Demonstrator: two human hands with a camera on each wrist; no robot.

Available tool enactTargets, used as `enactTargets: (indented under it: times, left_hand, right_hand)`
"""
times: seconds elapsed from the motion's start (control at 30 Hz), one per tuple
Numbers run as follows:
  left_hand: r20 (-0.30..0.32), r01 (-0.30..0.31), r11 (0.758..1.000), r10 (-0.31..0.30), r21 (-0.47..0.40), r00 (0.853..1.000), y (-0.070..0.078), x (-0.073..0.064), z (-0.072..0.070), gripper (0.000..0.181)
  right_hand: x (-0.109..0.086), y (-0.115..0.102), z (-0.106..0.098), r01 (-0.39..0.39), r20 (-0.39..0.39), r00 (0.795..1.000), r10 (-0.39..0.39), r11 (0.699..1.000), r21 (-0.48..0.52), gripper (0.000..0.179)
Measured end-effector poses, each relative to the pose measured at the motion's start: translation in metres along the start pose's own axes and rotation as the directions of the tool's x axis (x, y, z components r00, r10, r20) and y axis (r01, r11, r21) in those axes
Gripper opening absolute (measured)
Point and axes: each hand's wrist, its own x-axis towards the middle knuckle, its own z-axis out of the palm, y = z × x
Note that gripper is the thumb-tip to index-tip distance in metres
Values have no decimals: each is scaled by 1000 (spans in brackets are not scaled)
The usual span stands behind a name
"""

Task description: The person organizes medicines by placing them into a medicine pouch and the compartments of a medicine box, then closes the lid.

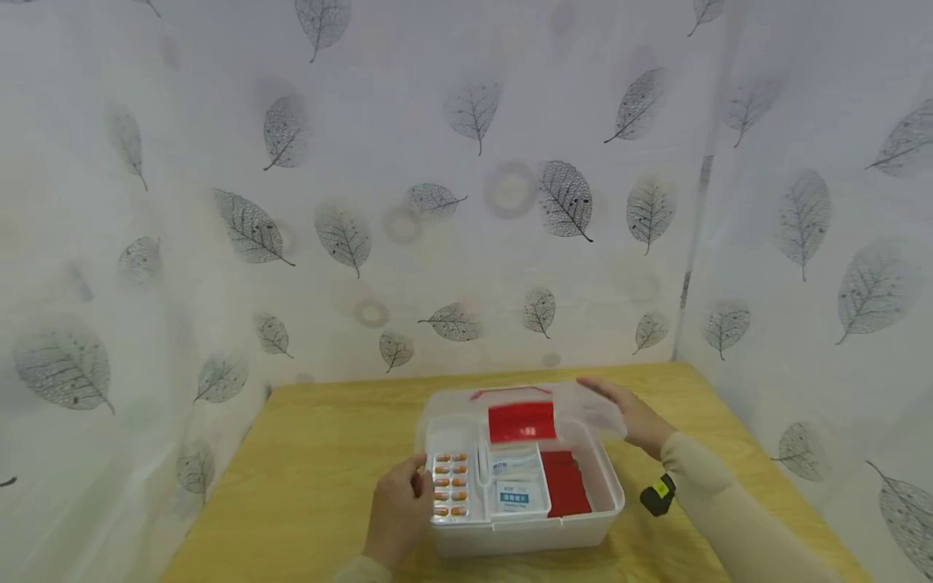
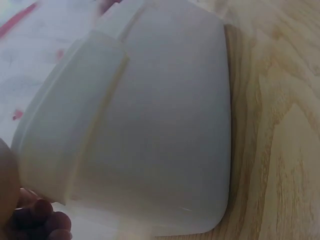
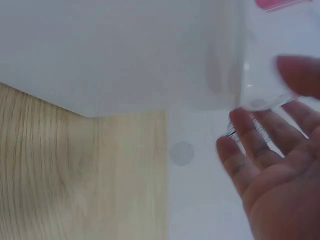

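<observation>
A white plastic medicine box [image 1: 521,534] stands on the table. Its translucent lid [image 1: 452,403] is raised and tilted at the back, blurred. At the lid's right end, my right hand [image 1: 634,417] holds the edge, thumb on one face and fingers on the other; the right wrist view shows these fingers [image 3: 252,132] fairly straight. My left hand [image 1: 401,502] grips the box's front left corner with curled fingers [image 2: 42,215]. Beside it inside lies a blister pack [image 1: 449,486] of orange-and-white capsules. White packets [image 1: 513,496] fill a middle tray, and a red item [image 1: 564,484] sits at right.
A red panel [image 1: 521,421] shows through the lid near its handle. A black object with a yellow label [image 1: 658,494], perhaps a tape measure, lies right of the box by my right sleeve. Leaf-printed sheeting [image 1: 496,267] encloses the wooden table [image 1: 313,453] behind and at the sides.
</observation>
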Motion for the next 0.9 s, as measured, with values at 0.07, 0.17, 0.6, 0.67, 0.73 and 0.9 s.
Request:
enactTargets:
  times: [0.07, 0.17, 0.6, 0.67, 0.73, 0.9]
  left_hand:
    - [-16, -8, 1000, 8, -20, 1000, -2, -2, -1, 10]
    - [24, 65, 989, -62, -134, 998, -1, -5, -8, 23]
    - [26, 37, 976, -32, -213, 999, 10, -21, -18, 35]
    - [10, 7, 984, -5, -176, 1000, 12, -24, -19, 35]
    - [4, -14, 990, 15, -141, 1000, 12, -25, -19, 34]
    - [39, -35, 994, 39, -100, 998, 11, -28, -21, 35]
  right_hand:
    - [-8, -6, 1, 21, 20, 1000, -19, 994, -104, 67]
    - [-15, -11, 4, 30, 47, 999, -20, 978, -204, 71]
    - [-31, -14, 9, -59, 34, 997, 70, 966, -253, 70]
    - [-32, -16, 11, -76, 24, 996, 85, 963, -258, 68]
    - [-33, -18, 12, -72, 20, 997, 80, 962, -263, 66]
    - [-36, -18, 14, -44, 24, 998, 53, 958, -283, 65]
